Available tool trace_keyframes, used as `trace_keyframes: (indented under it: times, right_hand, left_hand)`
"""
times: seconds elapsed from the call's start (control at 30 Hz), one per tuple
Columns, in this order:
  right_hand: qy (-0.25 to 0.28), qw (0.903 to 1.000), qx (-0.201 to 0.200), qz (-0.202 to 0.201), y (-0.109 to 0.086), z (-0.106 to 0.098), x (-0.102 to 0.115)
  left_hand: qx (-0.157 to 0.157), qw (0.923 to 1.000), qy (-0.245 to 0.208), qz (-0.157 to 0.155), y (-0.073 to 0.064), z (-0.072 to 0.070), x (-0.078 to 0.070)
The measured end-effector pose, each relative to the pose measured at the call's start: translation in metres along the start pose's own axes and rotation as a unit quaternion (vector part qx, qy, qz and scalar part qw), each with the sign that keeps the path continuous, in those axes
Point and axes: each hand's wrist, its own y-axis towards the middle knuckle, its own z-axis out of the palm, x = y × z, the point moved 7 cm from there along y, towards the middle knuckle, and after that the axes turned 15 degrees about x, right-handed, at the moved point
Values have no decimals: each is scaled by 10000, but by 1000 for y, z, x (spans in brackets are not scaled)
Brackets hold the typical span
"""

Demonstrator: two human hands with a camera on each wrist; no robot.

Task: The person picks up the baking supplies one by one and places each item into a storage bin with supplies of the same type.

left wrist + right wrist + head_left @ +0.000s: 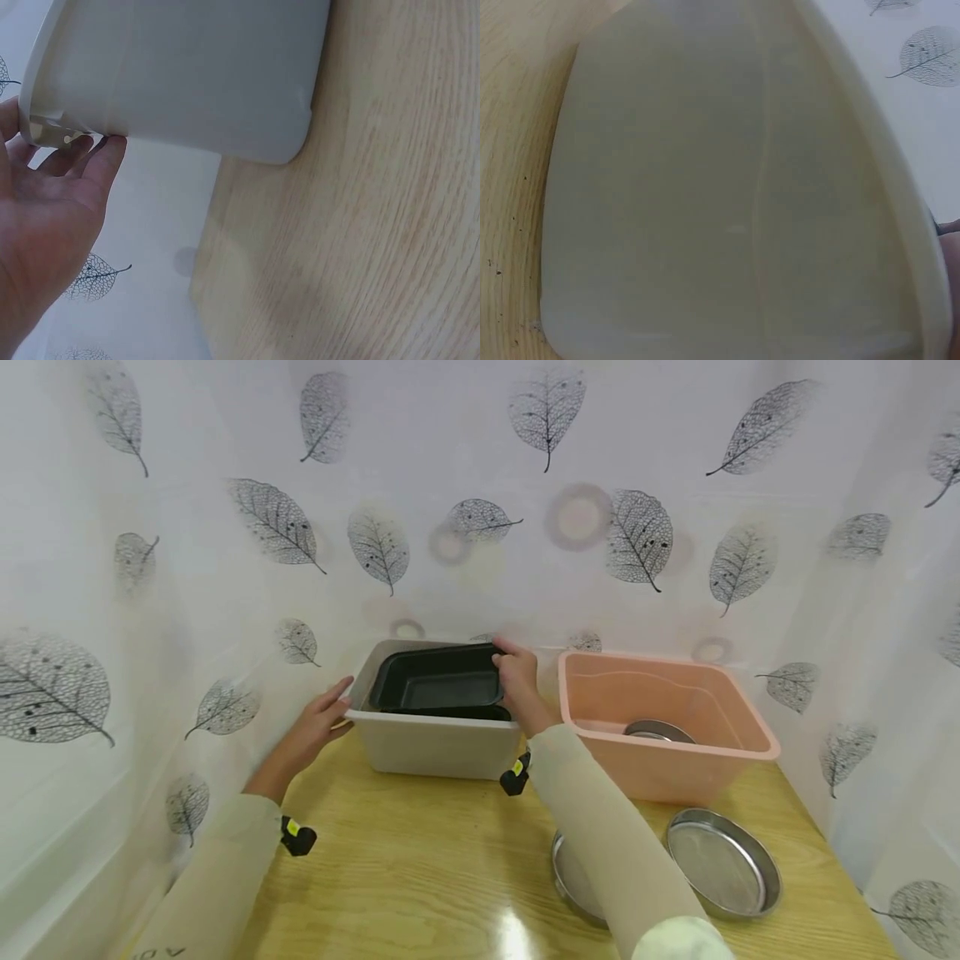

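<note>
A white plastic bin [442,750] stands at the back of the table, with a black loaf pan [442,679] tilted in its mouth. Just below that pan shows another dark rim [457,712] inside the bin. My right hand [520,683] pinches the loaf pan's right end, thumb over its edge. At the bin's left end, my left hand [315,728] grips the rim; in the left wrist view its fingers [101,161] curl under the lip. The right wrist view is mostly filled by the bin's wall [667,195], hiding nearly all of the right hand.
A pink bin [667,768] stands to the right with a round metal pan [660,729] inside. Two more round metal pans lie in front, one [723,860] at the right and one [577,881] partly under my right sleeve. A leaf-patterned curtain [465,460] hangs close behind.
</note>
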Motion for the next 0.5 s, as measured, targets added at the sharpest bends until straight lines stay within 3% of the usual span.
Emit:
trace_keyframes:
  times: [0.1,0.5]
  right_hand:
    - [116,9999,-23,75,3,0,-6]
    - [-625,9974,362,75,3,8,-10]
  left_hand:
    - [4,10000,26,29,0,0,-1]
    - [9,10000,43,40,0,1,0]
